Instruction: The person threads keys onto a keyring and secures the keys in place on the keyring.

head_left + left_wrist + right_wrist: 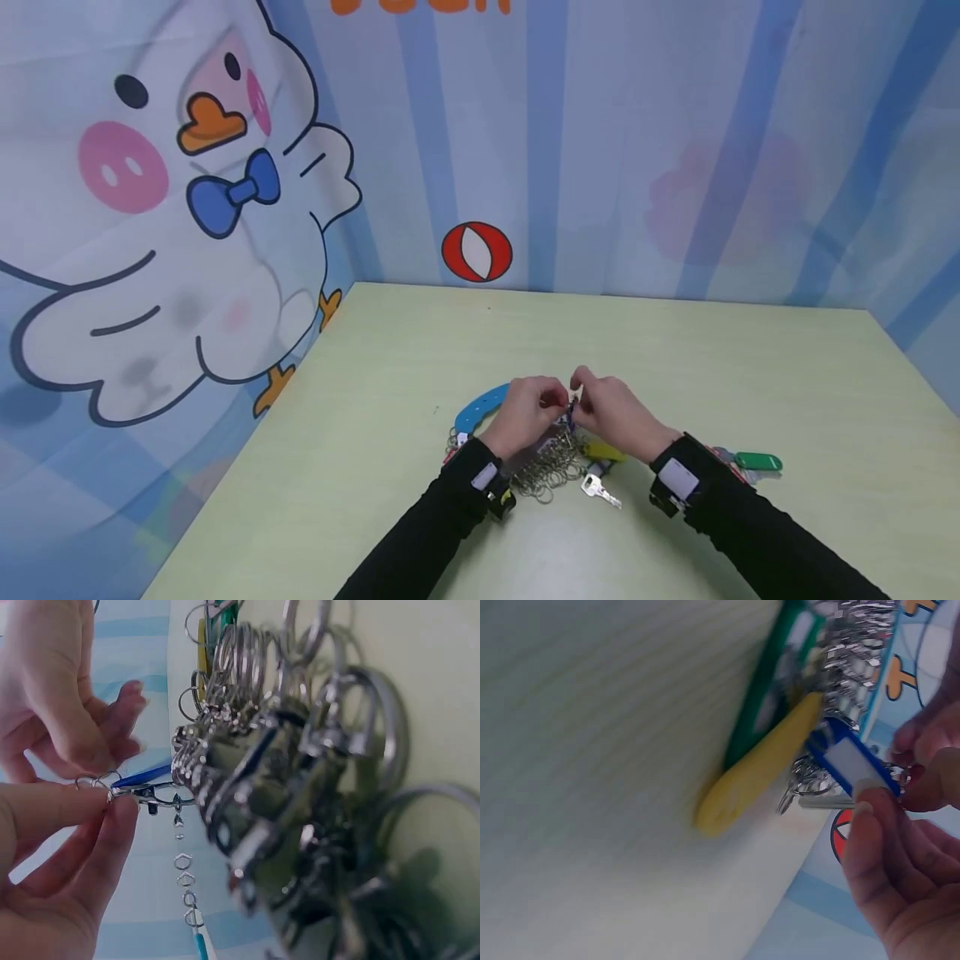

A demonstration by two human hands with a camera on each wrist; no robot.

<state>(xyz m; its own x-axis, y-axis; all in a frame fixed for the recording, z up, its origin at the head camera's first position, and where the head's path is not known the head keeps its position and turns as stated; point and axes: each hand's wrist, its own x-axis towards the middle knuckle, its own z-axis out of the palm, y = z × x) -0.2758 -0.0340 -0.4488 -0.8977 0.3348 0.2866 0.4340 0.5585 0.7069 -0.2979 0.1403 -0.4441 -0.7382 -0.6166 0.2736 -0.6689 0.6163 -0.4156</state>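
Note:
In the head view my left hand (525,417) and right hand (618,417) meet above a bunch of metal key rings and clasps (551,462). My right hand pinches a blue key tag (847,759) with a white label, its thumb on one end. Thumb and finger of my left hand pinch a metal clasp (154,796) with small rings, close beside the blue tag; a thin chain hangs from it. Under the hands lie a yellow key tag (603,452) and a silver key (600,490). The fingertips partly hide the ring at the tag's end.
A blue curved band with holes (478,408) lies beyond my left hand. To the right, past my right wrist, is a green key tag (757,461). The pale table (750,367) meets a printed cloth backdrop (585,167) at the back and left.

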